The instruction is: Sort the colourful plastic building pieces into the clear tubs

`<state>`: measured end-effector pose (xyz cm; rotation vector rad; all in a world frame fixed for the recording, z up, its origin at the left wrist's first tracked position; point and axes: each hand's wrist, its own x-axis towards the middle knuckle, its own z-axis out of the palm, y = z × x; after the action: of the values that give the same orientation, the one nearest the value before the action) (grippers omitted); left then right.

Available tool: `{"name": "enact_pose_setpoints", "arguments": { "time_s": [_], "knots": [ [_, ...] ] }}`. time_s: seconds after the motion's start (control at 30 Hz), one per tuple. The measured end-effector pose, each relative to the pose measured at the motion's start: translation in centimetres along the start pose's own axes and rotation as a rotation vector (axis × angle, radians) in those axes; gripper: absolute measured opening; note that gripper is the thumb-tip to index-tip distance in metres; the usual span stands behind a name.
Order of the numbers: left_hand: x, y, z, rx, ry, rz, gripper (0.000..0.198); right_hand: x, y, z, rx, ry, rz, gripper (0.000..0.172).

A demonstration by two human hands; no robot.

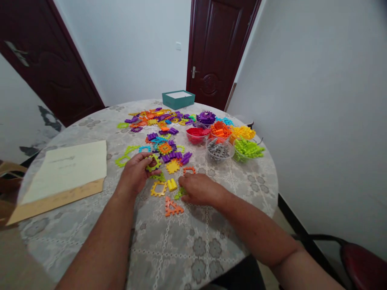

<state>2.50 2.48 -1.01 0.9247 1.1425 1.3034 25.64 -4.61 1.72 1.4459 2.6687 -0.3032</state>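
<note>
My left hand (137,171) is closed on a lime-green square frame piece (155,163) near the middle of the round table (181,249). My right hand (198,188) rests knuckles up on the cloth, its fingers curled over a small green piece (179,194). Between the hands lie a yellow square frame (158,188) and a yellow block (172,184). An orange triangular piece (173,208) lies just in front of my right hand. Farther back spreads a heap of purple, orange, blue and green interlocking pieces (165,139).
Several clear bowls at the back right hold sorted pieces: red (196,135), orange (220,129), yellow (242,132), green (248,148), grey (218,150), purple (206,117). A teal box (178,99) stands at the far edge. Paper on cardboard (65,169) lies left. A chair (359,262) is at the right.
</note>
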Motion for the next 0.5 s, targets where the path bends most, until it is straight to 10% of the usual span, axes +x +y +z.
{"name": "enact_pose_setpoints", "arguments": {
  "time_s": [0.27, 0.5],
  "knots": [
    [-0.1, -0.1, 0.0, -0.003, -0.065, -0.069, 0.042, 1.2, 1.6, -0.3, 0.077, 0.004, -0.040, 0.026],
    [-1.0, -0.4, 0.4, -0.036, -0.209, -0.120, 0.052, 2.8, 3.2, 1.3, 0.604, 0.371, 0.050, 0.022]
  ]
}}
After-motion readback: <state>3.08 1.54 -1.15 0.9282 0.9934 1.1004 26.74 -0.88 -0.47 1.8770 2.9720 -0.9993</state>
